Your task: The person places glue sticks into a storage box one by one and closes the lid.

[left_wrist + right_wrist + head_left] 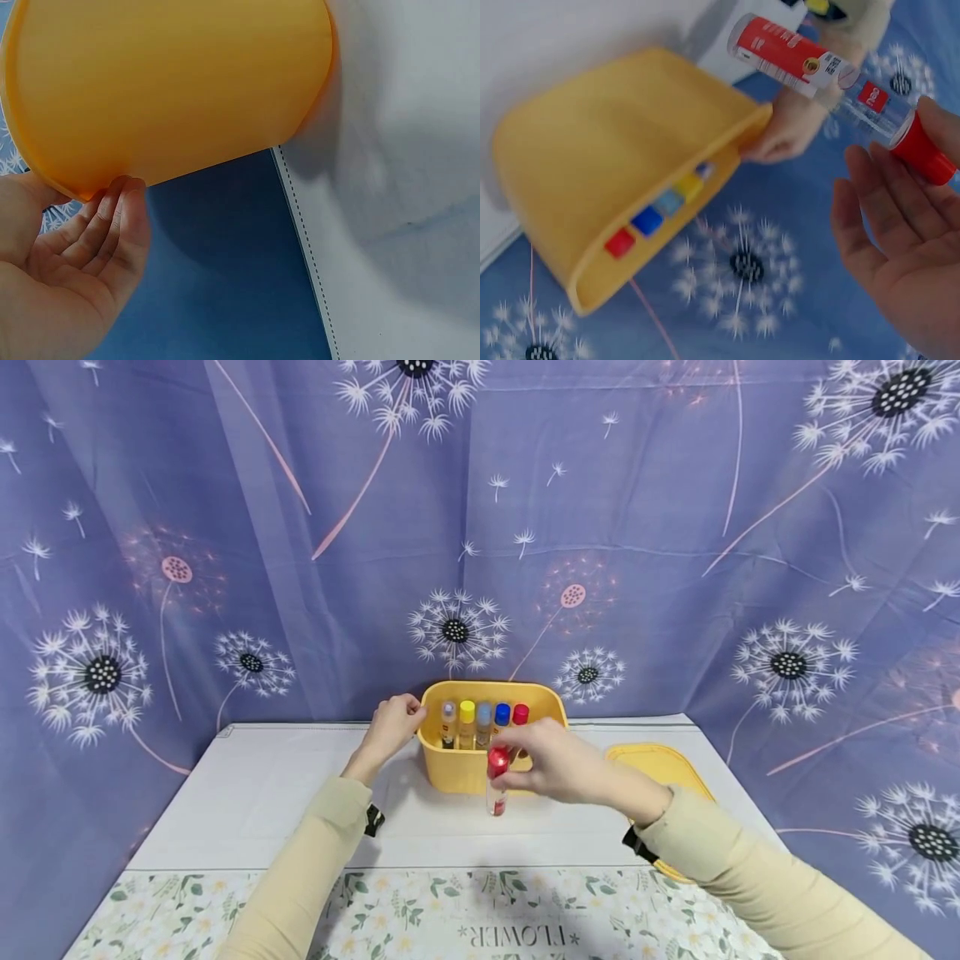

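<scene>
A yellow bin (457,771) stands near the back of the white tabletop. Its left rim is pinched by my left hand (393,724), thumb on one side and fingers on the other, as the left wrist view (82,262) shows. In front of the bin my right hand (558,764) grips a clear bottle with a red cap (870,105) by that cap. The bottle has a red and white label and hangs upright. Inside the bin several capped bottles stand in a row, among them a yellow-capped bottle (467,718) and a blue-capped bottle (502,717).
A yellow lid (660,764) lies on the table to the right, partly hidden under my right forearm. A flower-printed mat (420,910) covers the front. Behind the table hangs a blue dandelion-patterned curtain (360,610).
</scene>
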### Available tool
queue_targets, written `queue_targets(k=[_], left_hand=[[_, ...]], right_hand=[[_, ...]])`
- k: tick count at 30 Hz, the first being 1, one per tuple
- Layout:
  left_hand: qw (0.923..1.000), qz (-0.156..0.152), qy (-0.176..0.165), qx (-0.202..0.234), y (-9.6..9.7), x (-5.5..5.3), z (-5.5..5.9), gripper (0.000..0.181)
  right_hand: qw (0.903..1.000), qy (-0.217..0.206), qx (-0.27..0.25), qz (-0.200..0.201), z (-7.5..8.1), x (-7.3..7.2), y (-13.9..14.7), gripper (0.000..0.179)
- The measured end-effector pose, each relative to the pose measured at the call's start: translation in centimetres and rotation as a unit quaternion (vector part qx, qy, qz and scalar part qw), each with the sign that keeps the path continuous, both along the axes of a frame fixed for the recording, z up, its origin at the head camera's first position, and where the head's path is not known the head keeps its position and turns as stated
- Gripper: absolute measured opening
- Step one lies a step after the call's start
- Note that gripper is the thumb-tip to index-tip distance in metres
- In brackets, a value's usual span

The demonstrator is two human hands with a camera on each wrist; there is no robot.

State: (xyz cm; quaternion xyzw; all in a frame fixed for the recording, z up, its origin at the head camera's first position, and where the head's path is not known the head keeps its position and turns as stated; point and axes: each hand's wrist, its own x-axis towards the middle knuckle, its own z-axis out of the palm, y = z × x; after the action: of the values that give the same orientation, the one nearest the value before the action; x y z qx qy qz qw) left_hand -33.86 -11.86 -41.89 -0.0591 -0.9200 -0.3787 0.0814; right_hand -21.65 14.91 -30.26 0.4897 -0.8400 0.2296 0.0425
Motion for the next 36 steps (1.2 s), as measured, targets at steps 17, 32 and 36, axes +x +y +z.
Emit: queue_targets(k=[17,32,36], left_hand=[[1.0,0.001,0.001,0.0,0.0,-0.1,-0.1,0.02],[0.9998,0.002,0.014,-0.014,0.0,-0.2,0.0,0.02],[0.9998,0.002,0.014,-0.015,0.0,-0.1,-0.1,0.021]], right_hand=[[0.9754,-0.073,-0.043,-0.203,4.4,-6.5,4.9,0.025],[0.9604,-0.079,-0.051,-0.262,0.1,-12.0,5.9,0.023],[0.9607,-0.075,-0.031,-0.265,-1.4,-13.0,5.9,0.022]])
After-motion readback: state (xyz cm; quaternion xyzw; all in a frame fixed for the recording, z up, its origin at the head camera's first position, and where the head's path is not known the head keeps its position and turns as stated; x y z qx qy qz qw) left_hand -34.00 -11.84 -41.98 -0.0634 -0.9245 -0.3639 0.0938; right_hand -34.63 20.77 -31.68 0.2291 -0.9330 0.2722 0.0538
